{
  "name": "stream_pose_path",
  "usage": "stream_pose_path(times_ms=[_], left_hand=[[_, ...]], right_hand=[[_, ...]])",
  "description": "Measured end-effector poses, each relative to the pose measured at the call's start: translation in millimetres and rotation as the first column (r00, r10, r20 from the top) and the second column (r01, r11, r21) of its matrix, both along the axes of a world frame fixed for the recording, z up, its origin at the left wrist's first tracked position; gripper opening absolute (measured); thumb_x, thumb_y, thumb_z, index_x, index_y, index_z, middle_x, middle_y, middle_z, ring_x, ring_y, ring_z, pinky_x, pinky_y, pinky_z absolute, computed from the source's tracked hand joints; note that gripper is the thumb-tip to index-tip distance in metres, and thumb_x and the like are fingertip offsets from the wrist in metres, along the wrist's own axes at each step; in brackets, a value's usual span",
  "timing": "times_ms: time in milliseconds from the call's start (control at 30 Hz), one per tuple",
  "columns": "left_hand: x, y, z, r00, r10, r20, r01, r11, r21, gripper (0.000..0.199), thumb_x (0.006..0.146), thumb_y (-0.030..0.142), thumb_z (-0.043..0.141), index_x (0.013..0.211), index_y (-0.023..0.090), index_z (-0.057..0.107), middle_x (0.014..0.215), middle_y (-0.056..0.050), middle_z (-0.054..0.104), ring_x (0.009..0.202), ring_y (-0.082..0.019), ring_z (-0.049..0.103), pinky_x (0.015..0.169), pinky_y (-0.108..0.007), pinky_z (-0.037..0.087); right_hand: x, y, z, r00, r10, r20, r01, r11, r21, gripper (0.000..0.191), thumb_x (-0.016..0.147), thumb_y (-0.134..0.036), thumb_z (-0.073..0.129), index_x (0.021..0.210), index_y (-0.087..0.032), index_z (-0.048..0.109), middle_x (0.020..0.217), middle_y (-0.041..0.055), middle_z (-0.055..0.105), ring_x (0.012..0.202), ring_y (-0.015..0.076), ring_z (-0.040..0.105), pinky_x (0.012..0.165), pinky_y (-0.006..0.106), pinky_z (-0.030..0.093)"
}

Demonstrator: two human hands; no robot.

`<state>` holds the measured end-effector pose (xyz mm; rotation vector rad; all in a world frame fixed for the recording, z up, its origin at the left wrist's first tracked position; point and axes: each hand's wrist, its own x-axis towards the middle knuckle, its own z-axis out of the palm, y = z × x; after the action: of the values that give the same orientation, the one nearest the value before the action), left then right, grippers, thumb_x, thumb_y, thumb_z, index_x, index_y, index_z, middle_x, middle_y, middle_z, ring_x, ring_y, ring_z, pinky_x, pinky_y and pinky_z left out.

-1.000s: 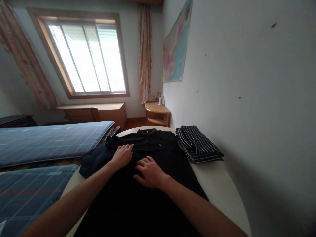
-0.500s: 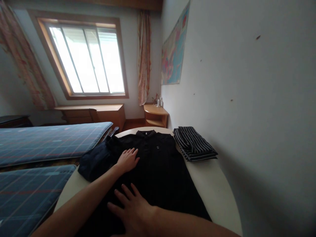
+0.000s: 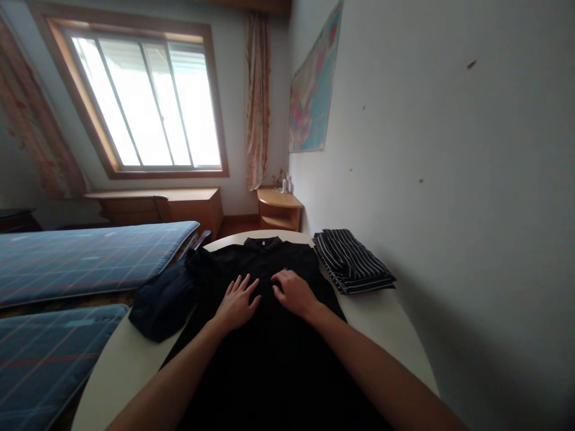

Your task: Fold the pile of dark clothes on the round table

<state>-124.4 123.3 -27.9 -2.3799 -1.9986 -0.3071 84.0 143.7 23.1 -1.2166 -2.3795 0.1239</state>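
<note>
A black collared shirt (image 3: 274,359) lies spread front up on a pale round table (image 3: 395,347), its collar at the far edge. My left hand (image 3: 237,304) rests on the left chest of the shirt as I see it, fingers spread. Level with it, my right hand (image 3: 295,292) touches the shirt near the middle, its fingers slightly bent and nothing visible in them. Bunched dark navy cloth (image 3: 164,299) sits at the shirt's left side. Beyond my right hand is a folded stack of black-and-white striped cloth (image 3: 357,257).
Plaid mattresses (image 3: 90,257) stand close on the left. A white wall (image 3: 485,251) with a map (image 3: 314,90) runs along the right. At the back are a wooden desk (image 3: 197,206), a small corner shelf (image 3: 279,199) and a window.
My right hand has moved forward from the near part of the shirt to its chest. My left hand has shifted slightly nearer. The navy cloth lies a little farther left.
</note>
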Motion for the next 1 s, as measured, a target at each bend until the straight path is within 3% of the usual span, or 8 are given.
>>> stream_pose_path(times_ms=[133,267,367,500,700,833,1000], left_hand=[[0.2,2.6,-0.5,1.0,-0.003,0.013,0.003,1.0,-0.013,0.058,0.097,0.051,0.04,0.151,0.028,0.038,0.159,-0.008,0.029,0.148,-0.032,0.02,0.119,-0.048,0.019],[-0.2,2.7,0.1,1.0,-0.007,0.016,0.008,0.999,-0.036,0.059,0.097,0.051,0.039,0.151,0.028,0.037,0.16,-0.007,0.027,0.148,-0.033,0.018,0.119,-0.048,0.019],[-0.7,1.7,1.0,1.0,-0.016,0.023,0.017,0.999,-0.032,0.059,0.097,0.052,0.039,0.151,0.027,0.038,0.16,-0.008,0.028,0.148,-0.034,0.019,0.118,-0.048,0.02],[-0.9,1.2,1.7,0.999,-0.023,0.039,0.024,0.999,-0.025,0.059,0.097,0.052,0.039,0.15,0.026,0.04,0.159,-0.008,0.03,0.148,-0.034,0.019,0.118,-0.049,0.019],[-0.4,1.0,3.2,0.999,-0.018,0.052,0.019,0.999,-0.029,0.058,0.097,0.051,0.039,0.149,0.026,0.041,0.159,-0.007,0.03,0.148,-0.034,0.02,0.118,-0.049,0.019],[0.0,0.9,2.5,0.999,-0.016,0.046,0.017,1.0,-0.023,0.057,0.097,0.05,0.04,0.149,0.026,0.041,0.159,-0.007,0.03,0.148,-0.034,0.021,0.118,-0.049,0.02],[0.3,1.3,0.4,0.999,-0.012,0.037,0.012,1.0,-0.008,0.057,0.097,0.049,0.041,0.149,0.026,0.042,0.159,-0.007,0.031,0.147,-0.034,0.022,0.118,-0.049,0.02]], right_hand=[[22.8,46.5,-9.4,0.949,-0.307,0.075,0.306,0.952,0.018,0.037,0.091,-0.025,0.053,0.127,-0.016,0.059,0.128,0.0115,0.06,0.116,0.0234,0.053,0.097,0.031,0.043],[29.6,68.9,-19.9,0.846,-0.508,0.162,0.509,0.86,0.037,0.038,0.093,-0.029,0.051,0.127,-0.013,0.057,0.123,0.0161,0.062,0.112,0.0278,0.056,0.09,0.036,0.047],[27.0,78.1,-19.6,0.798,-0.567,0.205,0.568,0.821,0.06,0.032,0.096,-0.02,0.042,0.12,-0.011,0.061,0.118,0.0198,0.063,0.111,0.0278,0.057,0.087,0.035,0.049],[22.7,89.2,-10.9,0.762,-0.606,0.228,0.614,0.788,0.041,0.038,0.093,-0.007,0.03,0.113,-0.008,0.063,0.113,0.024,0.064,0.106,0.0279,0.062,0.082,0.034,0.052],[23.0,95.5,3.2,0.736,-0.66,0.149,0.663,0.748,0.037,0.035,0.096,-0.014,0.032,0.122,-0.008,0.055,0.117,0.024,0.063,0.105,0.0267,0.064,0.08,0.033,0.051],[19.0,87.5,9.6,0.767,-0.641,0.04,0.64,0.768,0.036,0.032,0.096,-0.029,0.04,0.12,-0.012,0.052,0.12,0.0203,0.062,0.11,0.0283,0.06,0.086,0.035,0.048],[11.3,73.6,-5.0,0.916,-0.398,0.044,0.399,0.917,-0.003,0.03,0.095,-0.029,0.043,0.119,-0.014,0.053,0.119,0.0158,0.064,0.116,0.025,0.056,0.103,0.036,0.036]])
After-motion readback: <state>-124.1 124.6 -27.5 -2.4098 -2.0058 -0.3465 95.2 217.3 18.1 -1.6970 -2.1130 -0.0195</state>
